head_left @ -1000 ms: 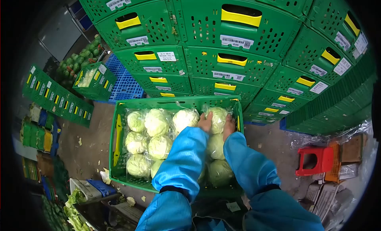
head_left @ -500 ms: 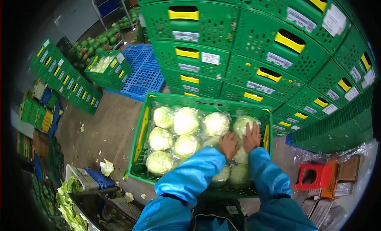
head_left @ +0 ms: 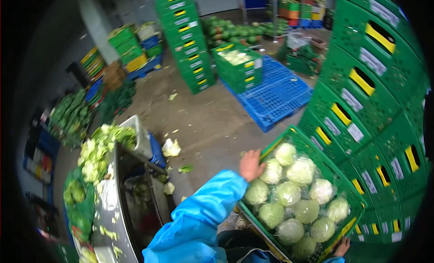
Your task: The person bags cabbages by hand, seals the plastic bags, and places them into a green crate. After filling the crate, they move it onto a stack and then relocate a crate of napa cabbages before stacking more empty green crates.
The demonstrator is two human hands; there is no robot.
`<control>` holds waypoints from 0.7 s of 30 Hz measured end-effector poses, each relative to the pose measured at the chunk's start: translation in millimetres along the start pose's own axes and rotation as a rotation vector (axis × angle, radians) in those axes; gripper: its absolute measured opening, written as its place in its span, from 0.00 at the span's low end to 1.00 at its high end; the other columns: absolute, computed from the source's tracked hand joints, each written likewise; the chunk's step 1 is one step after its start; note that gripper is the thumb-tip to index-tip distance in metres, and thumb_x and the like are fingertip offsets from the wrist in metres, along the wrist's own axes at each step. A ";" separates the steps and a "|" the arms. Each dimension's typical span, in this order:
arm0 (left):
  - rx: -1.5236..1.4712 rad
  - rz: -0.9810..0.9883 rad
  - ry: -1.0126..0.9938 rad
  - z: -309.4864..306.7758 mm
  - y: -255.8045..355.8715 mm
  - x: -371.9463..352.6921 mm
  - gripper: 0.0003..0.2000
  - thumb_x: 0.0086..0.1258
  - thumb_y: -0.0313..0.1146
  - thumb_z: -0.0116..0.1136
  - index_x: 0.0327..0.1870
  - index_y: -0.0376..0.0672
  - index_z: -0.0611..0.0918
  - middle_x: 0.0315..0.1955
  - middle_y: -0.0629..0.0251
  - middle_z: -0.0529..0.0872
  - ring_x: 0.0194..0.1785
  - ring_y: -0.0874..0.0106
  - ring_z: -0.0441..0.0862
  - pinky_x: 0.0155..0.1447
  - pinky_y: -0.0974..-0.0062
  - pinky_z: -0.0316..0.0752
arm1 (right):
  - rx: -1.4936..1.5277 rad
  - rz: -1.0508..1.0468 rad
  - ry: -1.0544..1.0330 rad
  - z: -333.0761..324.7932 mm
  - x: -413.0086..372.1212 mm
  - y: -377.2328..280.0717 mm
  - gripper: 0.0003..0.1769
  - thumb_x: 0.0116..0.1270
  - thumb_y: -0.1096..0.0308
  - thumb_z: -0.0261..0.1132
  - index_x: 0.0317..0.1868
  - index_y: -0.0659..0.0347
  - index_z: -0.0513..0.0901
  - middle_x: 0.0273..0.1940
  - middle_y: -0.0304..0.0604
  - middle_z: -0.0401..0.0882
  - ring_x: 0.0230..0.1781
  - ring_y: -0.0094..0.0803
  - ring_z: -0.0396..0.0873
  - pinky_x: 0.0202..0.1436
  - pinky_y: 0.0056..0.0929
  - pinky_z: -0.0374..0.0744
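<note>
A green crate point(head_left: 295, 132) holds several pale green cabbages point(head_left: 288, 194) in clear plastic wrap. My left hand point(head_left: 252, 165) is at the crate's left end, its fingers curled at the rim beside the nearest cabbages. At the opposite end, low in the view, my right hand point(head_left: 342, 247) is by the yellow handle, with its fingers at the crate's edge. Both blue sleeves reach in from the bottom, the right one barely visible.
Tall stacks of green crates point(head_left: 357, 107) rise on the right. A blue pallet point(head_left: 275, 93) lies ahead beside stacked crates point(head_left: 187, 46). At left stands a metal table point(head_left: 106, 213) with cabbage leaves point(head_left: 97, 159) around it. Leaf scraps point(head_left: 171, 147) lie on the floor.
My hands have left the cabbages and moved apart to opposite ends of the crate. The view has swung left, and the crate now appears lower right and angled.
</note>
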State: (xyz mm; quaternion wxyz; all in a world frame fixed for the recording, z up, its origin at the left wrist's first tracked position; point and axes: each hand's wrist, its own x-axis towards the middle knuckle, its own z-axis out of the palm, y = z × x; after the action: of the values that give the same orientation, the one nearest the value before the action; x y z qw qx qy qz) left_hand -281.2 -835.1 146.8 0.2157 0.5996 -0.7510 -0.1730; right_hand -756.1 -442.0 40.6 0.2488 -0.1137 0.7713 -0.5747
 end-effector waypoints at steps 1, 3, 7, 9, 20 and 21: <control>-0.045 -0.009 -0.012 4.3 -3.4 8.8 0.28 0.56 0.43 0.59 0.57 0.40 0.70 0.47 0.51 0.73 0.51 0.55 0.69 0.54 0.61 0.67 | -0.011 0.206 -0.030 11.4 -17.0 -32.9 0.09 0.67 0.63 0.53 0.43 0.58 0.70 0.21 0.35 0.69 0.16 0.24 0.67 0.16 0.24 0.66; -0.012 -0.066 -0.085 10.2 -10.3 27.2 0.25 0.59 0.44 0.57 0.55 0.40 0.72 0.43 0.50 0.76 0.49 0.54 0.72 0.53 0.61 0.69 | -0.112 0.206 -0.044 25.1 -19.2 -51.2 0.10 0.67 0.63 0.53 0.44 0.58 0.70 0.24 0.36 0.69 0.18 0.25 0.67 0.19 0.24 0.66; -0.266 -0.181 -0.387 18.9 -24.2 54.4 0.21 0.60 0.45 0.56 0.50 0.41 0.76 0.37 0.49 0.81 0.43 0.56 0.78 0.48 0.63 0.70 | -0.178 0.173 -0.047 44.3 -25.0 -70.9 0.12 0.66 0.62 0.53 0.46 0.59 0.70 0.28 0.37 0.69 0.22 0.27 0.67 0.24 0.25 0.67; -0.382 -0.208 -0.392 22.0 -27.3 46.9 0.21 0.60 0.46 0.56 0.48 0.41 0.76 0.36 0.49 0.82 0.41 0.57 0.79 0.47 0.64 0.71 | -0.227 0.150 -0.036 55.5 -34.2 -85.6 0.14 0.66 0.61 0.54 0.47 0.60 0.69 0.30 0.38 0.68 0.24 0.27 0.67 0.26 0.26 0.67; -0.614 -0.210 -0.443 -72.4 -156.7 6.8 0.18 0.54 0.46 0.60 0.35 0.39 0.77 0.33 0.51 0.82 0.39 0.61 0.79 0.46 0.64 0.69 | -0.324 0.065 -0.011 167.9 -89.6 -157.3 0.20 0.66 0.59 0.55 0.53 0.62 0.68 0.41 0.42 0.68 0.36 0.32 0.67 0.39 0.28 0.67; -0.574 -0.284 -0.466 -87.0 -177.2 2.7 0.18 0.53 0.46 0.60 0.35 0.39 0.77 0.32 0.51 0.81 0.39 0.61 0.78 0.46 0.64 0.69 | -0.332 0.059 -0.013 187.3 -99.3 -163.4 0.21 0.66 0.59 0.55 0.53 0.62 0.68 0.42 0.42 0.68 0.38 0.32 0.67 0.40 0.29 0.67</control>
State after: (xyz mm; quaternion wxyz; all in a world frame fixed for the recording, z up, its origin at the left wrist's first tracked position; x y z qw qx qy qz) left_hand -89.1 -877.0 128.9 0.1722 0.5574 -0.6107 -0.5354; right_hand -593.4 -602.9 179.5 0.2484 -0.1344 0.8571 -0.4309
